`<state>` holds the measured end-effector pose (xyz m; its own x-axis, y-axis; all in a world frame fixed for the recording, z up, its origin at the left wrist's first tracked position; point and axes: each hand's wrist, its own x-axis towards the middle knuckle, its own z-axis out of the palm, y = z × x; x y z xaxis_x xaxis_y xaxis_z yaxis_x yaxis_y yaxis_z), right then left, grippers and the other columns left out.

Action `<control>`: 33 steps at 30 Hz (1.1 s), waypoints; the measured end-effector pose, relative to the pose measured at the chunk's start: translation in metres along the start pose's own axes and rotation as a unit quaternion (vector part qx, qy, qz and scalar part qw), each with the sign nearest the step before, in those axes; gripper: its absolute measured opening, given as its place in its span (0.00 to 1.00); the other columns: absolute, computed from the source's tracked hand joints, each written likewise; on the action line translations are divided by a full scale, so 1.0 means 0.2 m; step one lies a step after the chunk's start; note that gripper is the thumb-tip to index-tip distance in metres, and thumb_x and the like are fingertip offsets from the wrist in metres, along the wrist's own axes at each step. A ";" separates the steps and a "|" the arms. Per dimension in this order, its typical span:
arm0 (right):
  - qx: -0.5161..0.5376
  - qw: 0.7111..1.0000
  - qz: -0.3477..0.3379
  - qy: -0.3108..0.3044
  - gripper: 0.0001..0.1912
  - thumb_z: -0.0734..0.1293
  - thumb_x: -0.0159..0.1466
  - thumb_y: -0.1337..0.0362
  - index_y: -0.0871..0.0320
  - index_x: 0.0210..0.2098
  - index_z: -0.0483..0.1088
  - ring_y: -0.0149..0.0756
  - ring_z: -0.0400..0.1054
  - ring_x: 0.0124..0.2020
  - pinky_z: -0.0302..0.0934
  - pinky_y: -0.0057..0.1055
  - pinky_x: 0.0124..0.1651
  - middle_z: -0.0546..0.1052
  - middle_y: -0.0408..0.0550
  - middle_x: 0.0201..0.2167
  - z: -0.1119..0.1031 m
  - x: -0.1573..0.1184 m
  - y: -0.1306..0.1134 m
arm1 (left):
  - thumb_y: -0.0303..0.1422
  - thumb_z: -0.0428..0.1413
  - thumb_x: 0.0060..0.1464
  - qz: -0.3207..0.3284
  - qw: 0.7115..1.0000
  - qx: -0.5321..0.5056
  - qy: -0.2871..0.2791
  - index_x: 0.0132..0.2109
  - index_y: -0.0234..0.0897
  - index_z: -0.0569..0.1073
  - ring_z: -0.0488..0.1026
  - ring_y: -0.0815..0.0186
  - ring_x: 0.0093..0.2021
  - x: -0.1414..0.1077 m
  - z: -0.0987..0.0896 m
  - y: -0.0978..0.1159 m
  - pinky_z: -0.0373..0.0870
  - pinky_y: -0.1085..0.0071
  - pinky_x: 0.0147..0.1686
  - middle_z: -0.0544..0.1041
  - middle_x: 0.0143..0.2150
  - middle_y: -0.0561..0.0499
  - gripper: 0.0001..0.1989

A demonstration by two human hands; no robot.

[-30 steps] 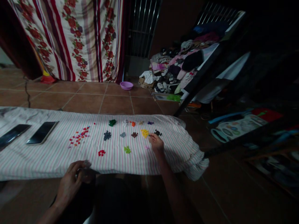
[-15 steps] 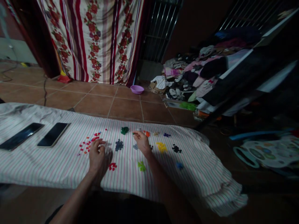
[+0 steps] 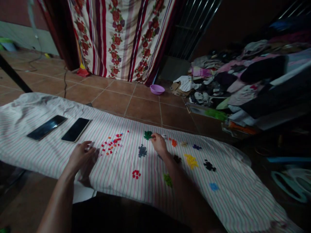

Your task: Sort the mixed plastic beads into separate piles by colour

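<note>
Small coloured pieces lie in separate piles on a striped cloth. My right hand is closed at the right edge of the dark green pile; whatever its fingertips pinch is too small to make out. Left of centre is a loose scatter of red, pink and orange pieces. My left hand hovers left of that scatter, fingers apart and holding nothing. Near my right hand are a grey pile and an orange pile. Closer to me lie red pieces and lime green ones, partly behind my right forearm.
Two dark phones lie at the left of the cloth. Yellow, black, dark blue and light blue piles sit at right. Beyond are a purple basin and heaped clothes.
My left hand has moved left, off the scattered pieces, and its fingers have spread. My right hand has come to the dark green pile. The view has shifted, so the cloth sits differently.
</note>
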<state>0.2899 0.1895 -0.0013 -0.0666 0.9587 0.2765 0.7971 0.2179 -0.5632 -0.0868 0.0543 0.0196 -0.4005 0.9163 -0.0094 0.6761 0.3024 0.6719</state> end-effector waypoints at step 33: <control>0.086 0.989 -0.090 -0.078 0.10 0.61 0.57 0.70 0.55 0.34 0.74 0.33 0.69 0.35 0.63 0.29 0.43 0.76 0.45 0.33 0.36 0.10 -0.50 | 0.47 0.53 0.48 0.117 0.978 0.143 -0.095 0.59 0.40 0.64 0.52 0.47 0.65 -0.03 0.11 0.09 0.55 0.48 0.57 0.62 0.63 0.39 0.32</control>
<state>0.1657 0.2002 0.0050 -0.3015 0.9150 0.2683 0.6508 0.4031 -0.6435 -0.0590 0.0601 0.0164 -0.1105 0.9933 -0.0351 0.8918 0.1147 0.4377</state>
